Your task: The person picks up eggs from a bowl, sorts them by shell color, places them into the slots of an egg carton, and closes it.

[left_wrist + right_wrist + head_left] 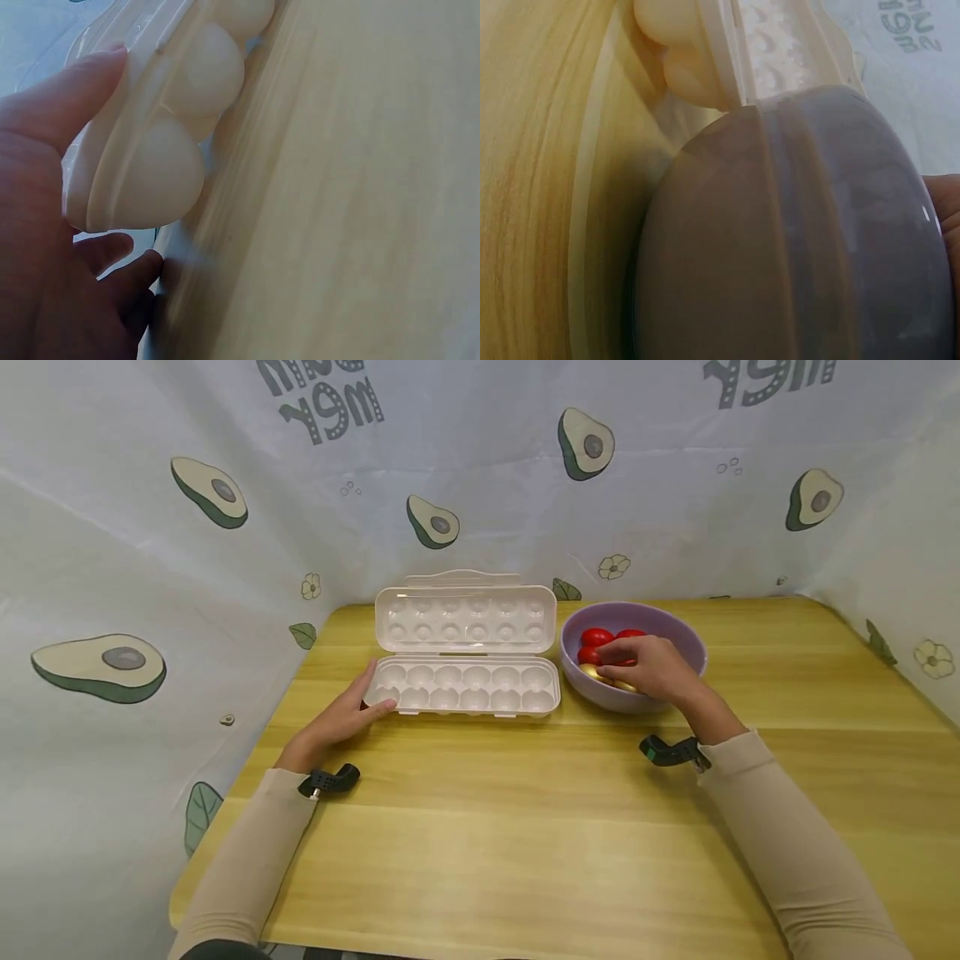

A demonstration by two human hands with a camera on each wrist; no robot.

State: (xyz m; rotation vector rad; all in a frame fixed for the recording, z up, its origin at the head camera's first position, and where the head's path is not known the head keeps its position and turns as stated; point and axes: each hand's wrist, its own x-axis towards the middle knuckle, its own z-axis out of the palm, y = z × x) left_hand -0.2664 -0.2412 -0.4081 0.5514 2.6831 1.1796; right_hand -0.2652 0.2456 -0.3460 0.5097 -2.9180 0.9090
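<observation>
In the head view, a pale plastic egg box [465, 687] lies on the table with its lid [465, 618] folded back and two rows of bare cups showing. My left hand [341, 720] grips its left end, thumb along the front rim; the left wrist view shows that thumb [90, 86] on the rim and fingers round the end. To the right stands a purple bowl [693, 647] with red eggs [597, 637] and gold eggs [592, 672]. My right hand [652, 667] reaches over its rim, thumb and forefinger apart close over the eggs. The bowl's wall [712, 247] hides its fingertips in the right wrist view.
The wooden table [480, 827] meets an avocado-print cloth [480, 468] along its back edge. The bowl stands close beside the egg box's right end. Black wrist cameras [333, 779] sit on both forearms.
</observation>
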